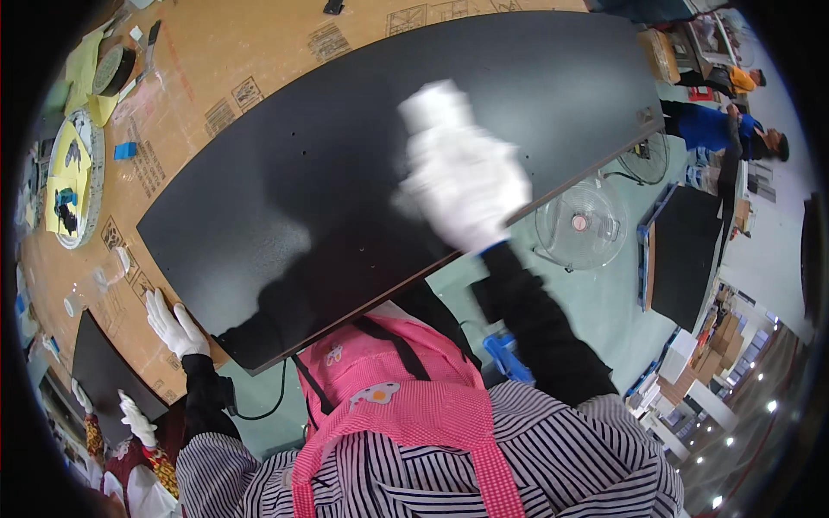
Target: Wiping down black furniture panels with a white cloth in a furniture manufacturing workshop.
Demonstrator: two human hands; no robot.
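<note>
A large black panel [371, 155] with one long curved edge and a few small holes lies flat across the cardboard-covered table. My left hand [175, 326], in a white glove, rests with its fingers stretched out on the cardboard, right beside the panel's left end. Over the panel's right half is my right hand [471, 186], also white-gloved and smeared by motion. A white, cloth-like patch [436, 105] shows at its far end; the blur hides whether this is a cloth or the glove's fingers. My right hand's finger positions cannot be made out.
Brown cardboard [207, 52] covers the table. At the left are a round tray [93, 186] with small items, a blue block [125, 151] and a tape roll [113, 71]. A floor fan [580, 223] stands at the right. A co-worker's gloved hand [136, 420] is near another dark panel [108, 371].
</note>
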